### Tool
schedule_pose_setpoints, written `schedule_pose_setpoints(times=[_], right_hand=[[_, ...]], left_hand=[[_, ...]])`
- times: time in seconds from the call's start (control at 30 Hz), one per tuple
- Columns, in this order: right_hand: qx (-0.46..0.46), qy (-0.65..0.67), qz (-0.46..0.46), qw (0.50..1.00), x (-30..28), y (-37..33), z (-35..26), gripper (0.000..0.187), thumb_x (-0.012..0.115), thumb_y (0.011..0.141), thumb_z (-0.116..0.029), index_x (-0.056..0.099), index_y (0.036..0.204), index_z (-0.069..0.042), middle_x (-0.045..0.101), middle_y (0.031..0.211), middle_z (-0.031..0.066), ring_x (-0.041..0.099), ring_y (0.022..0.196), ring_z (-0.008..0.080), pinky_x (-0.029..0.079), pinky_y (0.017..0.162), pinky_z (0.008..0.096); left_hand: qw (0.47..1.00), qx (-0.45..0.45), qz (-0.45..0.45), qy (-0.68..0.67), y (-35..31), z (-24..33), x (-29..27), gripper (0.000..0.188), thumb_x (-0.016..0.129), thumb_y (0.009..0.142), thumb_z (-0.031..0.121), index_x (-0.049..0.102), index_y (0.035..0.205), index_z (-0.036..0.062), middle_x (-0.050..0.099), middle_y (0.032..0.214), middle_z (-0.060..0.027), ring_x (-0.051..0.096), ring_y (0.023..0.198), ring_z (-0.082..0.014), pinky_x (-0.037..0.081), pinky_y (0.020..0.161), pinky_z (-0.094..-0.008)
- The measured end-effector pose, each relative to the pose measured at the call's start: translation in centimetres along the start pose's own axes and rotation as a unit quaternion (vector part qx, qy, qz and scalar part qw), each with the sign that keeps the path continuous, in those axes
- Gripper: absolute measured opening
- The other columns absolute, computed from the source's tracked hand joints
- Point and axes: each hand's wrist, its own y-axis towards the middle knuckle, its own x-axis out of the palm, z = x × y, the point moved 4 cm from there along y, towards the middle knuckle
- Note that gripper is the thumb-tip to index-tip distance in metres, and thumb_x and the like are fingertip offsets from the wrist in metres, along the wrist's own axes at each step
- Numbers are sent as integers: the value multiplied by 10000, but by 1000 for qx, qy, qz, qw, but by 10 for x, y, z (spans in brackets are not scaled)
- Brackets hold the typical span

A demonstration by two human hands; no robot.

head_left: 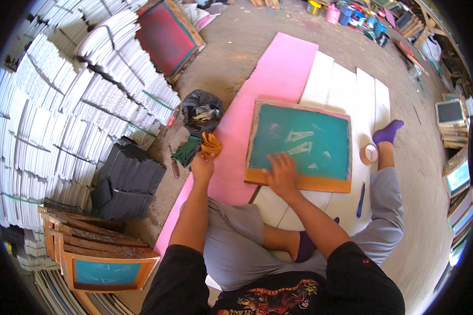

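My left hand (202,167) is closed on a folded orange cloth (212,143), at the left edge of the pink board. A dark green cloth (187,151) lies right beside it. My right hand (281,174) rests with fingers stretched out on the lower left of a screen-printing frame (299,179). The frame's teal mesh (320,121) carries pale angular shapes, and its near wooden bar is orange-brown. It lies flat across a pink board (284,60) and white boards (370,97).
A black plastic bag (198,100) holding scraps stands beyond my left hand. Right of the frame are a round tub (369,154) and a blue-handled tool (361,200). Tall stacks of white sheets (37,131) and several wooden frames (108,257) line the left side.
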Motion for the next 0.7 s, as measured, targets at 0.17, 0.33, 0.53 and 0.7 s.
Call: schedule_pose_setpoints(times=[0.17,0.33,0.53,0.7], right_hand=[[-57,119,-35,991,38,46,-78,469,736,835,-222,628,1256,-46,606,1293,205,542,1235,372,436,1048,479],[-33,203,-34,978,37,55,-90,439,707,825,-89,618,1252,-45,607,1272,191,569,1188,374,495,981,445],[-16,367,-46,929,21,56,-45,319,569,855,5,665,1156,-37,656,1141,199,660,987,409,548,868,462],[-3,214,-47,976,-13,26,-31,242,579,877,-63,687,1094,-62,672,1110,177,671,929,368,555,813,471]], left_hand=[[992,-64,19,111,2,3,18,374,785,810,211,685,1116,19,578,1291,-208,635,1120,-405,549,901,-487],[993,94,-39,66,2,21,14,264,748,837,166,703,1056,26,670,1096,-168,675,974,-342,545,838,-414],[891,44,-304,-335,-44,50,18,147,694,917,125,722,1032,38,711,924,-55,658,834,-149,510,765,-295],[962,-19,-211,-171,-47,37,36,233,721,921,213,739,1048,18,720,810,-76,662,667,-143,538,617,-301]])
